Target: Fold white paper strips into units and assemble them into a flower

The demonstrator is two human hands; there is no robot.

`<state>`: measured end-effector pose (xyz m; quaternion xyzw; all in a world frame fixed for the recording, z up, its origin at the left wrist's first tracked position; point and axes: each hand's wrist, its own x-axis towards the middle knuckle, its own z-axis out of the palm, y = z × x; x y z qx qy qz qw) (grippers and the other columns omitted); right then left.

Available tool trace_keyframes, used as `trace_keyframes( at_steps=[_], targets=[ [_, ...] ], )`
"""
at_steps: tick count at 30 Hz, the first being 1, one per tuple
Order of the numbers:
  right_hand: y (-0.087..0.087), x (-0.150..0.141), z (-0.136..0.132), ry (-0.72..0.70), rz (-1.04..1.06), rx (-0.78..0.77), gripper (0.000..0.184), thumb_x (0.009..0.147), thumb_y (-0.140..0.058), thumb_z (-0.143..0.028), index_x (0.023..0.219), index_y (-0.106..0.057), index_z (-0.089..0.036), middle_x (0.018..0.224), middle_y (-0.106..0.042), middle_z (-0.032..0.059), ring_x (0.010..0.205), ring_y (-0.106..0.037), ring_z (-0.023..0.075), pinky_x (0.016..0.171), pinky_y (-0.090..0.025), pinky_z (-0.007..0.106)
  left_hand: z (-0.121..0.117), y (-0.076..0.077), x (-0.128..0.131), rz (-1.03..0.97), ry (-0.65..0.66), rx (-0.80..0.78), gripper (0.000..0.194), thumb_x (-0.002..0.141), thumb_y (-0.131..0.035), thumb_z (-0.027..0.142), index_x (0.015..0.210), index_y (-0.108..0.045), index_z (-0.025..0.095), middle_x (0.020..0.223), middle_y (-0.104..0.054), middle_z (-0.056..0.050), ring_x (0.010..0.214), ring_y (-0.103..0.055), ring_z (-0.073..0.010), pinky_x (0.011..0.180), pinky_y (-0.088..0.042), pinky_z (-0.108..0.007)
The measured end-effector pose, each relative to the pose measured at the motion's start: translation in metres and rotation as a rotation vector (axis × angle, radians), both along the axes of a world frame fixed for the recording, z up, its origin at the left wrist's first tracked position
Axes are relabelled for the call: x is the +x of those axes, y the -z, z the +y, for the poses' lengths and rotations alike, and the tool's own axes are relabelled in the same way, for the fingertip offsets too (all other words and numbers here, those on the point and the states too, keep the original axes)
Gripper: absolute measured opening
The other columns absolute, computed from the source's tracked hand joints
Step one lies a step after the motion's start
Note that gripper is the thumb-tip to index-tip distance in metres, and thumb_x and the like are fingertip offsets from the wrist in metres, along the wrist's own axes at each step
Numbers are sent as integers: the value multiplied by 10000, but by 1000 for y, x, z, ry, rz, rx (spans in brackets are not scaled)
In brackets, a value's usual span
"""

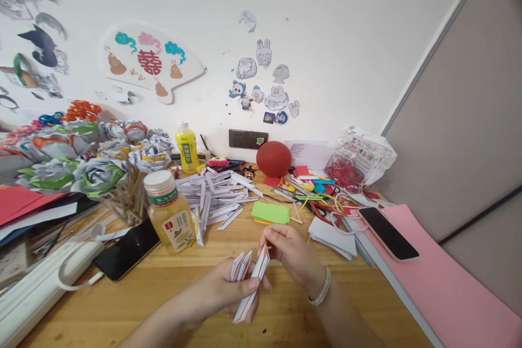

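Low in the middle of the head view, my left hand [230,288] is closed around several folded white paper strips [252,288] with orange-red edges. One long strip slants up under the thumb, and the others stick out behind it at the left. My right hand [291,253] is pinched at the upper tip of the long strip, with thumb and forefinger close together. Just what its fingertips grip is partly hidden. Beyond the hands lie a stack of green paper [271,212] and a stack of white paper pieces [333,236].
A heap of folded white strips [220,198] lies behind a tea bottle [169,215]. Paper flowers [100,174] and a dark phone [128,250] are at left. Scissors [322,212], a red balloon [273,159] and another phone [389,232] on pink paper [444,277] are at right.
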<state>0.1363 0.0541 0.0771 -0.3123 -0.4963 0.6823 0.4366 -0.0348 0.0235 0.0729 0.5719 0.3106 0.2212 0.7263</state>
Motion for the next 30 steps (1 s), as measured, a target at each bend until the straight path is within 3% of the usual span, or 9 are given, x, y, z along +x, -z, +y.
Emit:
trace_keyframes(
  at_steps=[5,9,14,24,30],
  targets=[
    [2,2,0,-40,23,68,404,814,-546,-513,757,-637,-124,642,-599,22,590,-555,105,581,-465,234,1,0,1,28,-41,22,513,693,-603,620,880,-570,144,520,-571,14,409,-379,-69,412,-228,-193],
    [3,5,3,-38,-137,149,364,756,-628,-490,803,-664,-131,679,-628,23,611,-577,120,628,-485,271,6,6,4,111,-166,104,551,652,-601,665,838,-549,148,522,-556,19,418,-400,-86,411,-270,-203],
    [4,6,6,69,-307,184,349,705,-668,-491,738,-674,-144,691,-650,24,653,-591,132,637,-486,258,10,9,10,197,-236,235,532,642,-565,703,627,-476,179,502,-523,20,448,-426,-102,448,-305,-224],
    [12,4,7,21,-96,25,368,688,-700,-479,782,-665,-126,687,-652,29,610,-594,127,619,-510,284,7,3,8,173,-203,198,517,644,-582,685,684,-511,174,537,-565,7,470,-462,-116,466,-327,-225],
    [11,4,6,-39,-51,42,320,731,-678,-444,761,-641,-128,687,-638,20,580,-583,112,571,-507,257,7,7,7,148,-184,124,537,636,-606,675,797,-556,164,551,-592,5,437,-431,-102,428,-287,-216]
  ],
)
